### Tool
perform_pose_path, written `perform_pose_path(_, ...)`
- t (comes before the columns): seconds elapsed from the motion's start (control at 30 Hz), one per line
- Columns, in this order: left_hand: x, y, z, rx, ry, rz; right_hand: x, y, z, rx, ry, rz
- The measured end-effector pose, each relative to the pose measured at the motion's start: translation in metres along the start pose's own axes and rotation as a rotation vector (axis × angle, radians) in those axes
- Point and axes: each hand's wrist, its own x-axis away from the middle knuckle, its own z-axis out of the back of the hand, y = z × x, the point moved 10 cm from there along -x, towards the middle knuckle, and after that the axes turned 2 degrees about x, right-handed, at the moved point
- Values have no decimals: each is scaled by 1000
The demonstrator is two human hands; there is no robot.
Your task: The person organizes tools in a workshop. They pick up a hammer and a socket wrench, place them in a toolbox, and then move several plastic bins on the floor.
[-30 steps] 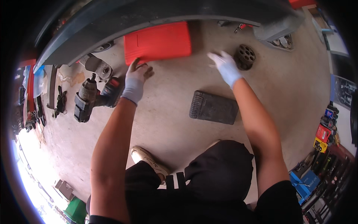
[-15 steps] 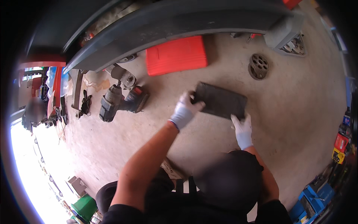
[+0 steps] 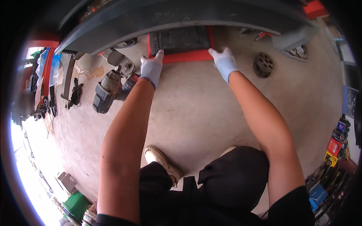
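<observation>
A flat black plastic case (image 3: 179, 40) with a ribbed, embossed top lies on the red case (image 3: 184, 57) below the overhanging dark grey beam. My left hand (image 3: 151, 69), in a white glove, is at the near left corner, fingers apart, a digit resting on the black case's near edge. At the near right corner my right hand (image 3: 224, 63), gloved too, has its fingers spread and touches the red case's edge. Neither hand is visibly wrapped round anything. The beam hides the far side of both cases.
A cordless impact wrench (image 3: 107, 90) lies left of my left forearm, beside a rounded metal part (image 3: 122, 61). To the right sits a round metal part with holes (image 3: 263, 64). The dark grey beam (image 3: 181, 17) spans the far side. A green bin (image 3: 76, 205) stands lower left.
Both hands have moved forward with the black case and it now rests on the red case. My hands have spread to either side. My knees and shoes show more.
</observation>
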Motion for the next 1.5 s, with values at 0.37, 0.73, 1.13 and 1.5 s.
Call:
perform_pose_path(0.37,-19,10,-45,657,-329,146,-22,25,-51,-716,-134,-415)
perform_pose_path(0.73,0,20,-87,642,-107,112,2,46,68,244,54,195)
perform_pose_path(1.13,213,41,-138,-646,-885,-620,-41,213,196,-162,319,-532)
perform_pose_path(1.5,253,-30,49,-905,-926,-437,-55,75,28,-888,-53,-520)
